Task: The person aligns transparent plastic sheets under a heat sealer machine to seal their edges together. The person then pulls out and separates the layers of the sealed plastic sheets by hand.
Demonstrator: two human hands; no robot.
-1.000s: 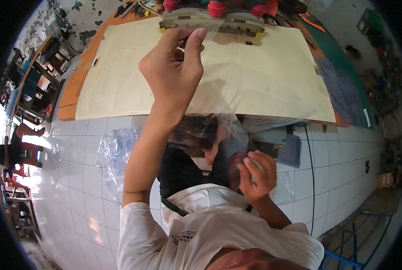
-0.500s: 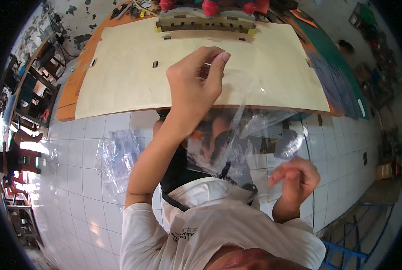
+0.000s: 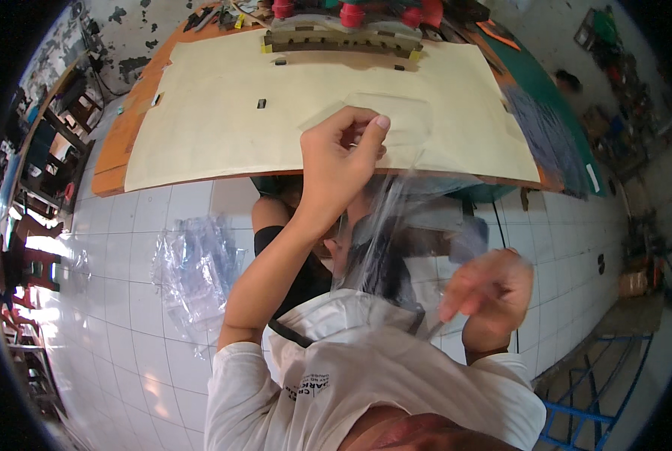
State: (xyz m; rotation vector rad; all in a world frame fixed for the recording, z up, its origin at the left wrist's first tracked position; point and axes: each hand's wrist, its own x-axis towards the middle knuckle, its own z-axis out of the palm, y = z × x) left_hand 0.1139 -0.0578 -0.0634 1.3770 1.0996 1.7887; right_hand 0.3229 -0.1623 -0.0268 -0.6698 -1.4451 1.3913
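My left hand (image 3: 342,154) is raised at the table's near edge, thumb and fingers pinched on a clear plastic sheet. Part of this clear plastic sheet (image 3: 400,113) shows faintly over the pale table cover, just beyond the fingers. More clear film (image 3: 385,218) hangs in folds below the hand, in front of my lap. To the right and nearer my body, my right hand (image 3: 494,289) is curled with its fingertips drawn together. Motion smears it; a thin greyish streak shows at the fingertips, too blurred to name.
A pale yellow cover (image 3: 208,128) lies over the wooden table, with small dark blocks (image 3: 261,104) on it. A long slotted bar (image 3: 343,43) stands at the far side, near red knobs (image 3: 352,15). Crumpled clear plastic (image 3: 197,270) lies on the tiled floor, left. A blue metal frame (image 3: 595,402) stands at lower right.
My left hand has moved slightly right and nearer, still pinched. The plastic sheet now shows above the table cover, and the hanging film has narrowed. My right hand has shifted and blurs.
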